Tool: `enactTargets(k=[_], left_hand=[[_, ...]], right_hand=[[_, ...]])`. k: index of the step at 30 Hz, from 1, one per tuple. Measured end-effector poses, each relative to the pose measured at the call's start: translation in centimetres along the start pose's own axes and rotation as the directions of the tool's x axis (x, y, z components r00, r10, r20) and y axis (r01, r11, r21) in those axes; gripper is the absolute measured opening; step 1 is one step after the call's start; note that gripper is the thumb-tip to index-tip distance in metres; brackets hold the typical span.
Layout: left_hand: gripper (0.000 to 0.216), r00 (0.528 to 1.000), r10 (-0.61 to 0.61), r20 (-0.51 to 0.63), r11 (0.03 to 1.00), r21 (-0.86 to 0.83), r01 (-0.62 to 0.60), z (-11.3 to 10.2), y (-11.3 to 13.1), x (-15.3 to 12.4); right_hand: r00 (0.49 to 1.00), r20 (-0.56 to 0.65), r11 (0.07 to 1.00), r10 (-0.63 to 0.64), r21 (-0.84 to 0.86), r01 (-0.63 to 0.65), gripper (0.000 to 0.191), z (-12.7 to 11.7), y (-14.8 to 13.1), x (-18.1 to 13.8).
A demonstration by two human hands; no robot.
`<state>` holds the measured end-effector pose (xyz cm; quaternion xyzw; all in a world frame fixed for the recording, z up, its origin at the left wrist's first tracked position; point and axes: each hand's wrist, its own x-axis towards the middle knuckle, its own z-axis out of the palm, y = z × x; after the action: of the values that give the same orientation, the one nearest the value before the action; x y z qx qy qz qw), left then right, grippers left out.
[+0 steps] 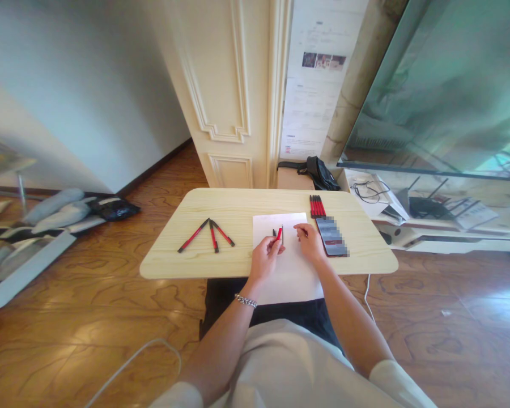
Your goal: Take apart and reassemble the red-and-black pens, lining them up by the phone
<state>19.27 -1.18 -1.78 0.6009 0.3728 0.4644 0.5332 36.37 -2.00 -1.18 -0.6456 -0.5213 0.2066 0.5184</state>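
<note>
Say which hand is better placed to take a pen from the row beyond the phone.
Right hand, probably: it looks empty and nearer the pen row; the left hand holds a red pen part.

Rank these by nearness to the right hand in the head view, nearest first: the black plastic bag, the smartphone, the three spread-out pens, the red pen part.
From the right hand:
1. Smartphone: just to its right.
2. Red pen part: to its left, in the left hand.
3. Three spread-out pens: tabletop's left side.
4. Black plastic bag: floor, far left.
</note>
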Motion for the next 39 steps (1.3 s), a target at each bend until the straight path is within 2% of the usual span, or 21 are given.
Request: enactTargets(k=[2,4,7,14,22,27,32,34,39], left_hand=[[0.035,1.000,0.000,0.010,1.000,0.000,0.000,0.0,0.1,0.0],[0.035,1.000,0.004,0.022,1.000,0.001,-0.004,0.0,0.1,0.0],[0.035,1.000,0.023,0.021,1.000,0.020,-0.024,0.0,0.0,0.0],[0.031,0.997,0.073,0.012,0.995,0.066,-0.074,0.0,-0.3,-0.1],[0.030,0.997,0.081,0.007,0.994,0.067,-0.081,0.0,-0.4,-0.2],[0.030,0.998,0.064,0.012,0.997,0.044,-0.065,0.0,-0.6,-0.2],[0.030,0.999,0.046,0.004,0.999,0.013,-0.046,0.1,-0.5,-0.1],[0.030,0.999,0.048,0.009,0.999,0.014,-0.048,0.1,-0.5,-0.1],[0.028,0.998,0.069,0.008,0.996,0.055,-0.069,0.0,-0.4,-0.2]], right_hand=[[0.997,0.025,0.977,0.077,0.197,-0.081,0.030,0.2,-1.1,0.0],[0.994,0.066,0.923,0.092,0.369,-0.110,0.034,0.5,-2.3,0.1],[0.988,0.139,0.888,0.071,0.441,-0.126,0.035,0.8,-3.8,0.4],[0.971,0.237,0.950,-0.024,0.309,-0.051,0.028,0.8,-4.3,0.8],[0.962,0.270,0.974,-0.034,0.226,-0.029,0.029,0.2,-4.6,0.7],[0.967,0.251,0.971,-0.045,0.238,-0.017,0.027,0.4,-4.7,0.9],[0.985,0.174,0.964,-0.018,0.265,-0.030,0.027,0.1,-5.1,1.7],[0.982,0.185,0.980,-0.048,0.197,0.010,0.027,-0.5,-5.2,1.8],[0.939,0.315,0.989,-0.141,-0.002,0.149,0.025,-1.6,-5.7,1.5]])
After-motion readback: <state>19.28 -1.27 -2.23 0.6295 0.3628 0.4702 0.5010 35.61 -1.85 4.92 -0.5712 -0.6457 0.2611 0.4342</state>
